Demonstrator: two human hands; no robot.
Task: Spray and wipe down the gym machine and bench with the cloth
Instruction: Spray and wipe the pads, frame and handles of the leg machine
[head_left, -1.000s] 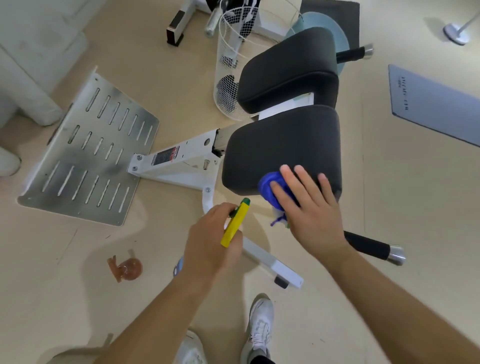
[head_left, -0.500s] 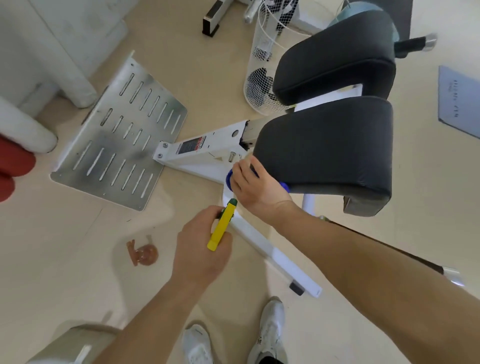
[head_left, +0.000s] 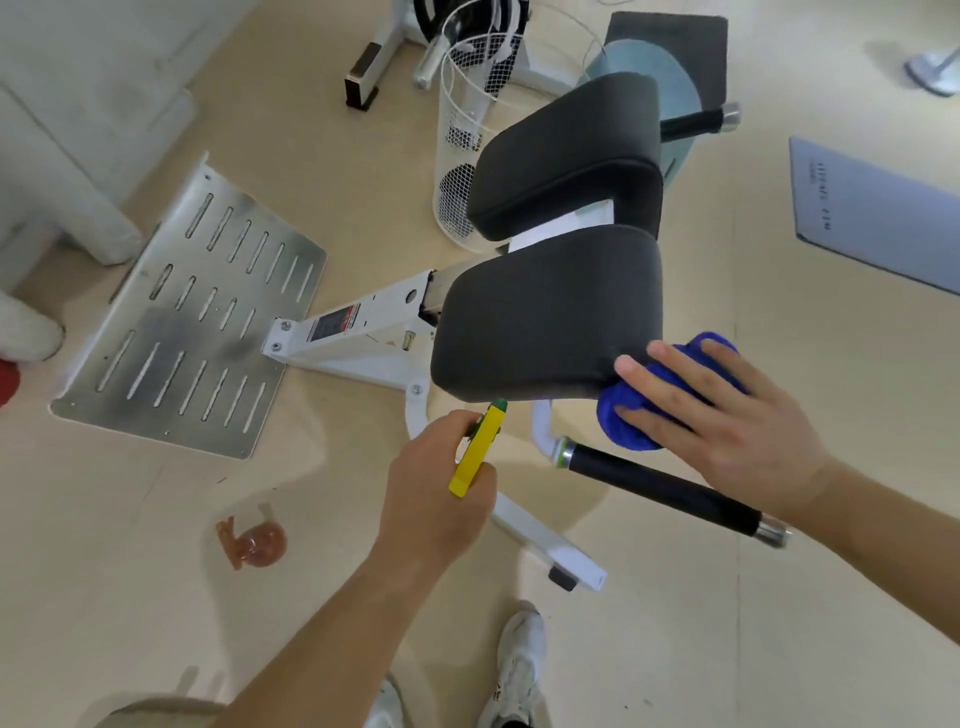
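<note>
The gym machine has a white frame (head_left: 363, 332), two black pads and a metal foot plate (head_left: 187, 322). My right hand (head_left: 722, 426) presses a bunched blue cloth (head_left: 639, 410) with straight fingers against the near right corner of the nearer black pad (head_left: 545, 317). The farther black pad (head_left: 566, 156) sits behind it. My left hand (head_left: 436, 488) grips a spray bottle with a yellow trigger head (head_left: 475, 452) and green nozzle, just below the nearer pad's front edge. The bottle's body is hidden under my hand.
A black handle bar (head_left: 665, 488) with a chrome end juts out under my right hand. A white wire basket (head_left: 467, 140) stands behind the pads. A grey mat (head_left: 878, 213) lies at right, a small amber object (head_left: 254, 540) on the floor at left. My white shoes (head_left: 519, 665) are below.
My right hand has swept the blue cloth from the pad's near left corner across to its near right corner. The left hand keeps holding the spray bottle in about the same place.
</note>
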